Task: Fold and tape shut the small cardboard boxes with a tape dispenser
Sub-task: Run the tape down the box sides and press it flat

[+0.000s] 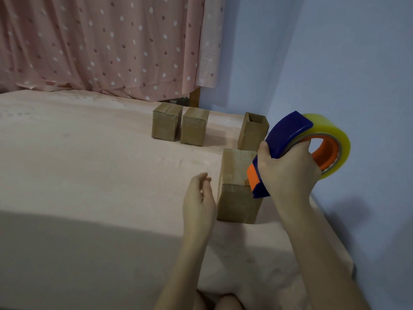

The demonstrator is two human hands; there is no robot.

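The pink-covered table (89,164) stretched away from your fingers to the spotted curtain (100,45) at the far side, with the blue wall (346,63) close on the right of your right hand.

Your right hand (288,171) gripped the blue tape dispenser (286,137), fingers curled through the orange core of the clear tape roll (333,139) and thumb pressed on the blue cover. Its orange-and-blue front end sat at the near right top edge of the nearest box (237,189), just below your thumb.

That box stood upright between your two hands, its top flaps folded down. Your left hand (197,202) was beside its left face, fingers loosely curled and holding nothing; whether they touched the cardboard could not be told.

Beyond your right fingertips stood an open-topped box (252,133), upright and just behind the nearest one. Farther off, beyond your left fingers, two closed boxes sat side by side near the curtain: the left one (166,125) and the right one (194,127), close together.
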